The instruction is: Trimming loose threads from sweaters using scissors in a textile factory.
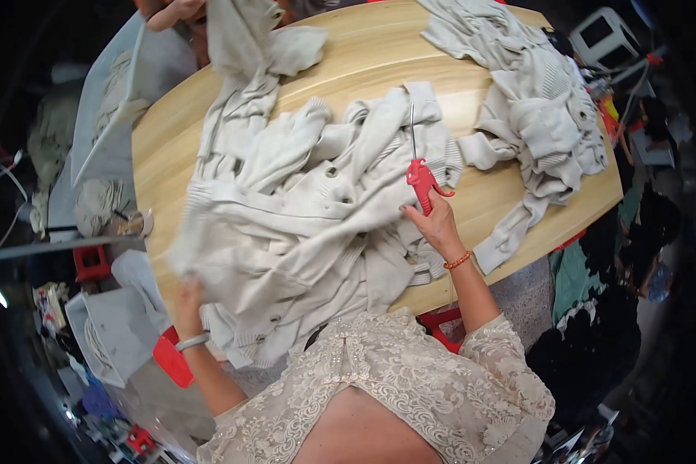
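A cream knitted cardigan (pixel 286 224) with dark-centred buttons is spread over a heap of similar knitwear in front of me. My left hand (pixel 187 303) grips its near left edge; both cloth and fingers are smeared by motion there. In my right hand (pixel 438 224) is a red air blow gun (pixel 421 184), held by its handle above the right part of the cardigan. Its long thin metal nozzle (pixel 412 131) points away from me. The fingertips of my left hand are partly hidden by the blur.
The pieces lie on a wooden table (pixel 166 147). More cream knitwear (pixel 537 116) is piled at the right. At the far left, another person's hand (pixel 185 8) is by a raised knit piece (pixel 243 35). White bins (pixel 104 332) and a red stool (pixel 172 359) stand left.
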Tool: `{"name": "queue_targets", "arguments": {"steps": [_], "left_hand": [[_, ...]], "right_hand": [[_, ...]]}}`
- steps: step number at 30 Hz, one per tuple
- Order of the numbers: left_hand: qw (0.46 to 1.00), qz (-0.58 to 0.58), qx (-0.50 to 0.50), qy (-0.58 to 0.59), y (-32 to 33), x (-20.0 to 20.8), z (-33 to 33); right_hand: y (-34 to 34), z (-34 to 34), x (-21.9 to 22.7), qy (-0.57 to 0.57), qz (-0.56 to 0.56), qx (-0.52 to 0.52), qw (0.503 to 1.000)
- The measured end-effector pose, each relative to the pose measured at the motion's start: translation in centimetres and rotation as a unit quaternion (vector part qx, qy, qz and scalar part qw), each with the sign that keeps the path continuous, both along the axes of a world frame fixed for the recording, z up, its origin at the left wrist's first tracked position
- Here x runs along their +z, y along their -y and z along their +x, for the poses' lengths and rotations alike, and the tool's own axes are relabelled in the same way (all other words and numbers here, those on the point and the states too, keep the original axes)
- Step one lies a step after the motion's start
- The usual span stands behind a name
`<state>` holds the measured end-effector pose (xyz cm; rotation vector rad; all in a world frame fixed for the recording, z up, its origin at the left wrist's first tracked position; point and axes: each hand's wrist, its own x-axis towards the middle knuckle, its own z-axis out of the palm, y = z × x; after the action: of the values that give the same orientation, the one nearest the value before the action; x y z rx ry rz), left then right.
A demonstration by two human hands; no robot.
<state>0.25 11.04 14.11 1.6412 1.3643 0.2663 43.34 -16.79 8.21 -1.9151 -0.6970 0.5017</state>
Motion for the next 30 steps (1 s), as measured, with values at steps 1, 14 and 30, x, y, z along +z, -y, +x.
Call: {"name": "queue_targets", "arguments": {"steps": [1,14,30], "left_hand": [[0.962,0.012,-0.061,-0.266,0.6,0.6,2.7],[0.975,0.159,0.098,0.12,-2.4,-5.9,5.5],[0.917,-0.053,-0.394,0.04,7.9,-0.6,8.2]], "right_hand": [[-0.4,-0.2,-0.6,0.013,-0.057,0.003,0.998],[-8.4,-2.7,-6.4,-0.041,-0.104,0.098,0.989],[-1.1,-0.4,-1.9,-0.249,0.003,-0.043,0.968]]}}
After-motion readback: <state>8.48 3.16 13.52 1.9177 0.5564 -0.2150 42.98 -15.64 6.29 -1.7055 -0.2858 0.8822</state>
